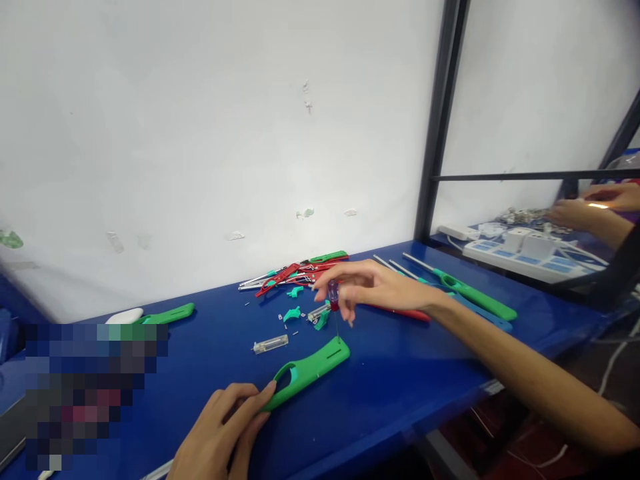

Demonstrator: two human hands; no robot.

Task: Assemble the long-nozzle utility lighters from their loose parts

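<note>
- My right hand (pixel 367 283): thumb and fingers closed round the handle of a small screwdriver (pixel 333 298), reddish-purple and translucent, held nearly upright.
- Screwdriver's thin shaft points down; its tip meets the far end of a green casing (pixel 320 371), beside the dark slot there.
- My left hand (pixel 220 433): fingers pinched on the near end of that casing, by its oval opening — it lies flat on the blue table (pixel 395 400), running obliquely away from me, with a bit of teal showing inside the oval.
- Just beyond the casing: a clear tank (pixel 271 344), lying on its side, well clear of both hands.
- Farther out: a teal piece (pixel 291 314) among tiny metal bits; a second clear tank (pixel 319 312) lies near the screwdriver, partly overlapped by teal.
- Near the wall (pixel 200 133): a heap of red and green parts (pixel 285 279) with metal rods, overlapping.
- Right of my right hand: a green lighter (pixel 475 295) with a long metal rod, next to a blue one (pixel 483 313); a red one (pixel 410 313) lies partly behind my hand.
- Far left: a white object (pixel 125 316) against another green casing (pixel 170 314); pixelated patch in front — contents unreadable.
- Far right, past the dark post (pixel 440 120): white power strips (pixel 530 257) and a co-worker's hands (pixel 575 213).
</note>
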